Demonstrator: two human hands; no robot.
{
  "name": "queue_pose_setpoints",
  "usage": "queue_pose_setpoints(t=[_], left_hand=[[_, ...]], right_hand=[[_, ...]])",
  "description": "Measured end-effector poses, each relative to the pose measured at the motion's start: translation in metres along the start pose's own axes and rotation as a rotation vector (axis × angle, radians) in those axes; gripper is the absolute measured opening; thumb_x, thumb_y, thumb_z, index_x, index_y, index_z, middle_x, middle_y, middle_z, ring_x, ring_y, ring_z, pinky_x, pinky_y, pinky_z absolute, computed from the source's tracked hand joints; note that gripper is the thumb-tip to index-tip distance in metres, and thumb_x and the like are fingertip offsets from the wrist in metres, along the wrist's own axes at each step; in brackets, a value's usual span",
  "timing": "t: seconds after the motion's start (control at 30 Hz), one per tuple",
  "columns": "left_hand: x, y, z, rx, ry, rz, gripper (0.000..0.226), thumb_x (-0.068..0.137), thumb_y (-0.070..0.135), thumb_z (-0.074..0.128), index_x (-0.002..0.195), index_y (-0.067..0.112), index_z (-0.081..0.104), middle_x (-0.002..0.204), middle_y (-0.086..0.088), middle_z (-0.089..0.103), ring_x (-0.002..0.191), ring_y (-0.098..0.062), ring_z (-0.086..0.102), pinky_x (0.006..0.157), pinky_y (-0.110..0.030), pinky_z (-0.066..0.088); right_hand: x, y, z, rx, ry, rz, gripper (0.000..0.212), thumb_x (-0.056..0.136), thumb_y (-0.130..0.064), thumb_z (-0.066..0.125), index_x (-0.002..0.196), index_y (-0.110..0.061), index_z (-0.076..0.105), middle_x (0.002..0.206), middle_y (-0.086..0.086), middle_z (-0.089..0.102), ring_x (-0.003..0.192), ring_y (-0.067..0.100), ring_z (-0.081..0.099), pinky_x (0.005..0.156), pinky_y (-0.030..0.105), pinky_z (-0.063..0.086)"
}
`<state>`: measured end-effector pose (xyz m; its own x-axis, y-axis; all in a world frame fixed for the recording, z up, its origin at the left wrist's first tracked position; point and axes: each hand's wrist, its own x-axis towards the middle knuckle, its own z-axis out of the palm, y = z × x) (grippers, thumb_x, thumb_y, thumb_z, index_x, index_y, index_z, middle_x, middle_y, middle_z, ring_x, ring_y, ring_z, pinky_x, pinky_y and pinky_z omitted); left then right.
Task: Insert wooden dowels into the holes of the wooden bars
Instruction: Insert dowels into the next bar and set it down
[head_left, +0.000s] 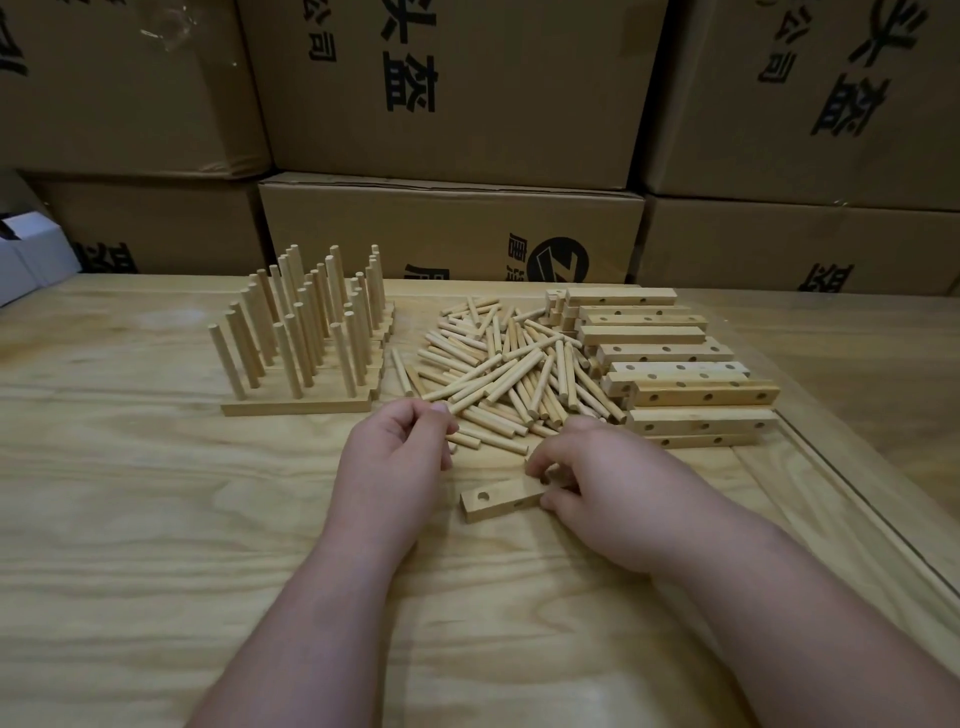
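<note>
Wooden bar is lying flat on the table, the right hand gripping its end. The left hand is pinching a dowel at the loose pile's edge.

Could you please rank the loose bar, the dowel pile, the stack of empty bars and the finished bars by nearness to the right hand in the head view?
From the right hand:
1. Loose bar, gripped by that hand, in front of the person.
2. Dowel pile, just beyond the hand.
3. Stack of empty bars, further back on the right.
4. Finished bars, far left, dowels standing upright.
</note>
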<state>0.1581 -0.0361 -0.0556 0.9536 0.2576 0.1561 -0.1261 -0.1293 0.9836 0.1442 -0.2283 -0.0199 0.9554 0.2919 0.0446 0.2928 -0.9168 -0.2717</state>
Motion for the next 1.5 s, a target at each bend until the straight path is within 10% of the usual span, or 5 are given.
queue_pose_setpoints(t=[0.23,0.53,1.03,1.23,1.5], left_hand=[[-0.002,0.010,-0.002,-0.520,-0.168,0.025,0.028,0.076,0.037,0.072,0.096,0.018,0.069,0.076,0.000,0.061,0.061,-0.012,0.054,0.053,-0.028,0.049],[-0.005,0.005,0.004,-0.437,-0.295,-0.114,0.028,0.076,0.036,0.083,0.100,0.022,0.080,0.105,-0.010,0.077,0.097,-0.023,0.071,0.079,-0.033,0.057],[0.002,0.006,0.002,-0.602,-0.149,-0.251,0.027,0.096,0.033,0.059,0.105,0.016,0.077,0.097,-0.007,0.076,0.081,-0.021,0.068,0.073,-0.036,0.051],[0.003,0.009,-0.001,-0.659,-0.167,-0.346,0.039,0.102,0.037,0.049,0.112,0.009,0.074,0.066,0.001,0.052,0.044,-0.012,0.042,0.044,-0.022,0.034],[0.000,0.009,0.002,-0.563,-0.182,-0.296,0.047,0.104,0.046,0.043,0.105,0.012,0.075,0.062,-0.001,0.051,0.046,-0.014,0.040,0.044,-0.025,0.035]], right_hand=[[0.003,0.000,-0.006,0.401,0.205,0.009,0.015,0.086,-0.039,0.073,0.100,-0.037,0.067,0.090,-0.015,0.055,0.076,-0.002,0.053,0.065,0.019,0.041],[0.003,-0.003,-0.014,0.549,0.200,-0.017,0.017,0.089,-0.043,0.069,0.106,-0.041,0.071,0.089,-0.023,0.064,0.072,0.003,0.062,0.061,0.025,0.052],[0.003,0.029,-0.018,0.050,-0.024,0.146,0.006,0.086,-0.037,0.073,0.086,-0.042,0.068,0.086,-0.019,0.056,0.077,0.001,0.054,0.060,0.020,0.040],[0.004,0.028,-0.010,0.033,0.005,0.128,0.006,0.089,-0.035,0.068,0.089,-0.040,0.066,0.080,-0.018,0.053,0.072,0.001,0.051,0.057,0.021,0.038],[0.007,0.025,-0.004,0.005,0.026,0.075,0.004,0.095,-0.040,0.061,0.096,-0.038,0.064,0.099,-0.017,0.047,0.101,0.009,0.049,0.091,0.032,0.047]])
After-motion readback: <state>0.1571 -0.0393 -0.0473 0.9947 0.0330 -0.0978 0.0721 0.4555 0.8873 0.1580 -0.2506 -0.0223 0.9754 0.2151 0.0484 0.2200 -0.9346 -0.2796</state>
